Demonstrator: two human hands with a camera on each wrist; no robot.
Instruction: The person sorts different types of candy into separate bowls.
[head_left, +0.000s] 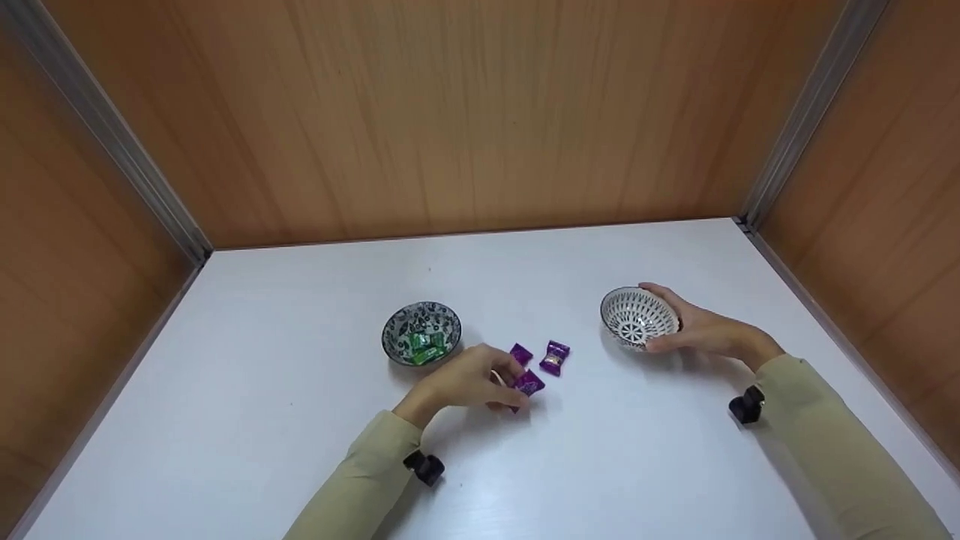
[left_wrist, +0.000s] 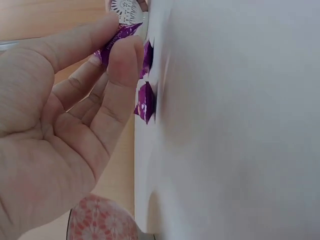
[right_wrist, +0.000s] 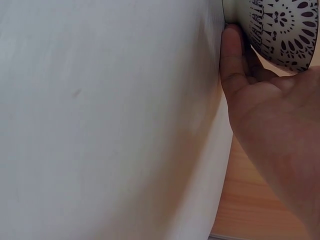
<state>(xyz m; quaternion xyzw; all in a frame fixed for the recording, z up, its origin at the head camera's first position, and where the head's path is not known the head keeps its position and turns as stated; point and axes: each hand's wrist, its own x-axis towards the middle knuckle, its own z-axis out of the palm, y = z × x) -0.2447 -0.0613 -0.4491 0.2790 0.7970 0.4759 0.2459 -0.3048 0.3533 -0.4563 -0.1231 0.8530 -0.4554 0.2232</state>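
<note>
My left hand (head_left: 472,379) pinches a purple-wrapped candy (head_left: 529,383) between thumb and fingers, low over the white table. Just beyond the fingertips lie two more purple candies, one (head_left: 520,354) partly behind the hand and another (head_left: 555,358) farther right. In the left wrist view the held candy (left_wrist: 117,40) shows between the thumb and fingertips. On the right, my right hand (head_left: 701,331) grips the side of a white bowl (head_left: 634,315) with a dark pattern, thumb at the near rim. The right wrist view shows fingers low against the bowl's outer wall (right_wrist: 285,37).
Left of the candies stands a dark floral-patterned bowl (head_left: 409,315) with several green-wrapped candies (head_left: 427,349) inside. Its outside (left_wrist: 102,220) is red and floral. Wooden panels (head_left: 480,112) enclose the table (head_left: 300,450) at the back and both sides.
</note>
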